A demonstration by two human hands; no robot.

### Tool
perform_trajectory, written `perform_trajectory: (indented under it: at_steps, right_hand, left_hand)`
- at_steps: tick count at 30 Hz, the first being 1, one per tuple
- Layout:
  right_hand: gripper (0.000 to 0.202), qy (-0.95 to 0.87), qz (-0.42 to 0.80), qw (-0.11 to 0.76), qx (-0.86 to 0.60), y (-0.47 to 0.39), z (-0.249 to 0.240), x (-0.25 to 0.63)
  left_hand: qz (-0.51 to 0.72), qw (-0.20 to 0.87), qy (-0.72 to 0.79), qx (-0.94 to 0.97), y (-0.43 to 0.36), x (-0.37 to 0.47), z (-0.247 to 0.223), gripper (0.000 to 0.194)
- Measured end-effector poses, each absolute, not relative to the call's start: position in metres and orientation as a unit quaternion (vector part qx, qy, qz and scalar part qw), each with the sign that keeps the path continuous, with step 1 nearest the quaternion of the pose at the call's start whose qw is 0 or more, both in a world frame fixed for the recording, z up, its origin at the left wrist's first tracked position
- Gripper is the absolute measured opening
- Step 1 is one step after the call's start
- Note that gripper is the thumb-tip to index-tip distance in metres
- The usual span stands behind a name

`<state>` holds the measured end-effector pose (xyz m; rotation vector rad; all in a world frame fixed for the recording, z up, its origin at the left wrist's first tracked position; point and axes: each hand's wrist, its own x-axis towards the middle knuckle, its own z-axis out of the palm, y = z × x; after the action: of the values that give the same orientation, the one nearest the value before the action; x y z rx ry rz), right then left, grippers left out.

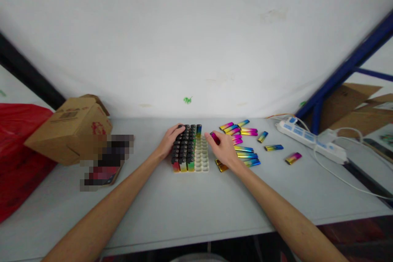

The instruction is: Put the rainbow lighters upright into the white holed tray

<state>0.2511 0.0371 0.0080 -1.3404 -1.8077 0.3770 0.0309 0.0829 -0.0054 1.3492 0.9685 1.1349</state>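
A white tray with round slots stands at the middle of the table. Black-topped lighters fill its left columns, and one blue and gold lighter stands at the back of the column beside them. My left hand rests against the tray's left side, its fingers on the back left lighters. Just right of the tray, my right hand is closed round a dark pink lighter. Several shiny multicoloured lighters lie loose to the right, partly behind this hand.
A cardboard box and a red plastic bag sit at the left, near a blurred flat object. A white power strip with cables lies at the right, beside a blue metal frame.
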Motion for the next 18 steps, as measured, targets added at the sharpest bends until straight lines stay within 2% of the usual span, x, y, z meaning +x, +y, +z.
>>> perform_trajectory:
  at_steps: [11, 18]
  right_hand:
    - [0.036, -0.725, 0.144, 0.404, -0.538, 0.0396, 0.0085, 0.251]
    - [0.036, -0.743, 0.139, 0.395, -0.522, 0.0408, 0.0058, 0.2522]
  left_hand:
    - [0.481, 0.548, 0.406, 0.551, 0.0802, 0.0329, -0.0008, 0.032]
    - [0.479, 0.546, 0.406, 0.555, 0.08, 0.0336, -0.0006, 0.033]
